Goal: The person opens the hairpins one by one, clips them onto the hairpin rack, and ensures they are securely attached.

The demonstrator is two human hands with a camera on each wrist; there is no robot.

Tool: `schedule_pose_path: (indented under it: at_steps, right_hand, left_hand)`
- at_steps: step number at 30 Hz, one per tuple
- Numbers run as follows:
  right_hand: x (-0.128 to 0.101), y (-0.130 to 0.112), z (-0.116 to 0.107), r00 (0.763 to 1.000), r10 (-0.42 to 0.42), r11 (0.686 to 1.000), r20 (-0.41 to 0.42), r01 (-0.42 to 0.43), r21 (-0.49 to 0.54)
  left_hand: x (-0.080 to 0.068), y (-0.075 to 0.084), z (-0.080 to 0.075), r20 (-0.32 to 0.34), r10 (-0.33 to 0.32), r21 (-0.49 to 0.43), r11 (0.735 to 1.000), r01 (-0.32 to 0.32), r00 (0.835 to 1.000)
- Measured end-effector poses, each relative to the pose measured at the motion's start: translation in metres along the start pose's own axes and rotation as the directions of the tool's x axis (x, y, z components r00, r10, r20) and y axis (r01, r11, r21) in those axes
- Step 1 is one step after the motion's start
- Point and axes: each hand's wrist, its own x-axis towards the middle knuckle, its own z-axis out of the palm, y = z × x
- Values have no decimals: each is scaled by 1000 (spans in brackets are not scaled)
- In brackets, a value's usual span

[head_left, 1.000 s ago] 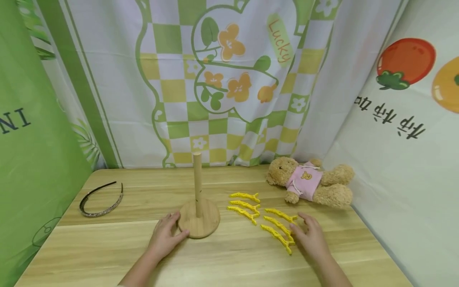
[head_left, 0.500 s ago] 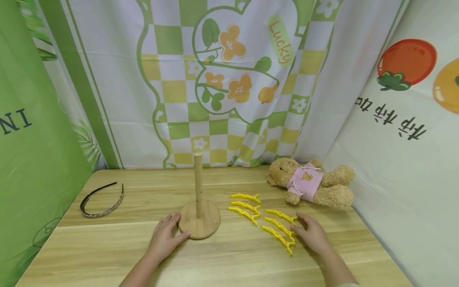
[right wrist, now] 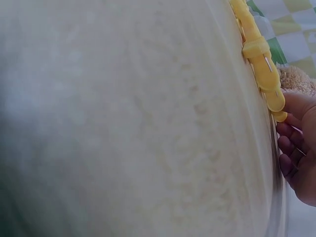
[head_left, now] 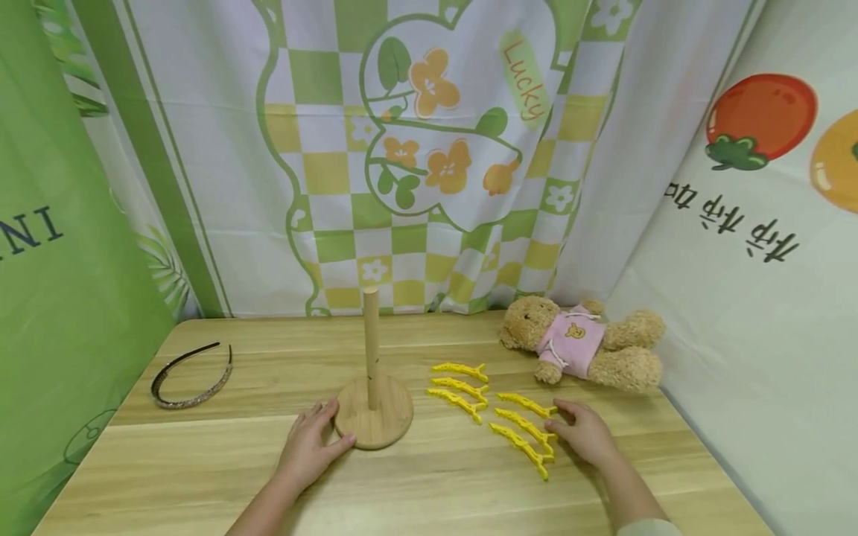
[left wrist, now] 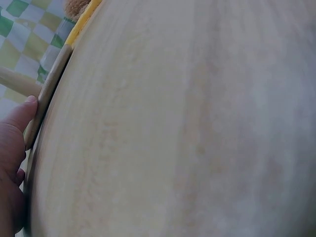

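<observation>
A wooden paper towel holder [head_left: 374, 417], a round base with an upright rod, stands mid-table. My left hand [head_left: 310, 445] lies at the base's left edge with thumb and fingers spread; in the left wrist view the thumb [left wrist: 23, 112] touches the rim. Several yellow alligator hair clips lie in two slanted groups, one left clip [head_left: 457, 383] behind and one right clip [head_left: 523, 423] nearer me. My right hand [head_left: 585, 433] rests beside the right group, its fingertips at the clips' ends. In the right wrist view the fingers are loosely bent next to a clip [right wrist: 264, 69].
A teddy bear [head_left: 576, 339] in a pink hoodie lies on its back at the far right. A dark, glittery headband [head_left: 194, 380] lies at the left. Patterned curtains [head_left: 429, 164] hang behind the wooden table [head_left: 429, 491].
The view has shifted very slightly. My right forearm has moved a little, showing more of its sleeve; the holder and the clips stay in place.
</observation>
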Motion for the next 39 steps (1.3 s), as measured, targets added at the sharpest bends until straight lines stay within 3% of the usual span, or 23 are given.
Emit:
schedule_pose_path:
  at_steps: [8,17,27,31,35,39]
  right_hand:
    - [1,2,1,998,55,997,18,-56,60]
    - [-4,-8,-3,994,50,985,-96,-33,169]
    - [0,-50,-2,993,-48,944,-108,80,319]
    - [3,-70,4,994,-81,928,-68,101,360]
    - [6,-90,14,996,-86,924,5,77,375]
    - [11,-108,27,993,-116,939,31,99,328]
  left_hand:
    - [1,-1,1,-10,11,4,1000,-11,1000]
    - [2,0,1,-7,15,27,1000,-15,1000]
    - [1,0,2,19,-3,19,1000,3,1000]
    - [0,0,3,20,-6,24,1000,6,1000]
    - [0,-1,4,8,-8,38,999,7,1000]
    - [1,-1,4,1,-5,47,999,5,1000]
